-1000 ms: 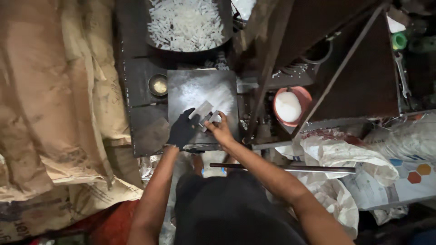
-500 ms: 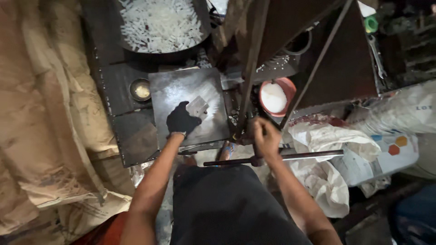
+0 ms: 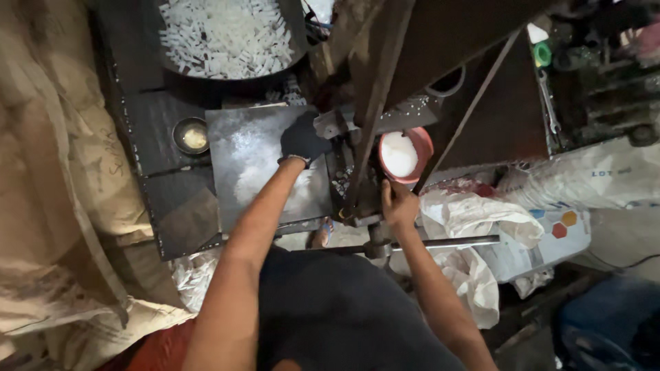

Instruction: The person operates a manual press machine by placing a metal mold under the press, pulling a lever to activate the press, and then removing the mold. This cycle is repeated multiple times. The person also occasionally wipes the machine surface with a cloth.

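1. Head view, against the earlier frames: a second ago both our hands met over the powdered steel plate (image 3: 265, 165), pinching a small pale piece between them. Now they are parted. Our left hand (image 3: 302, 139), in its dark glove, has slid to the plate's far right corner, and our right hand (image 3: 399, 205) has dropped off the plate altogether.

2. Left hand: the gloved fingers curl down against the grey metal block (image 3: 335, 124) of the press, which sits just to the hand's right and touches it. We cannot tell whether the glove clasps anything or merely presses there.

3. Right hand: bare, clenched around the upright press lever (image 3: 368, 103) near its base. The horizontal steel bar (image 3: 440, 242) runs just below this hand, toward our body.

4. Around the grips: the pink bowl of white powder (image 3: 405, 154) lies just beyond the right hand, close to its fingertips. A small metal cup (image 3: 191, 135) sits to the left of the gloved hand, beyond the plate's edge. Farther ahead of the left hand stands the dark pan of white pieces (image 3: 223, 34).

5. White printed sacks (image 3: 515, 227) lie right of the right hand; brown sacking (image 3: 62, 178) hangs well left of both.
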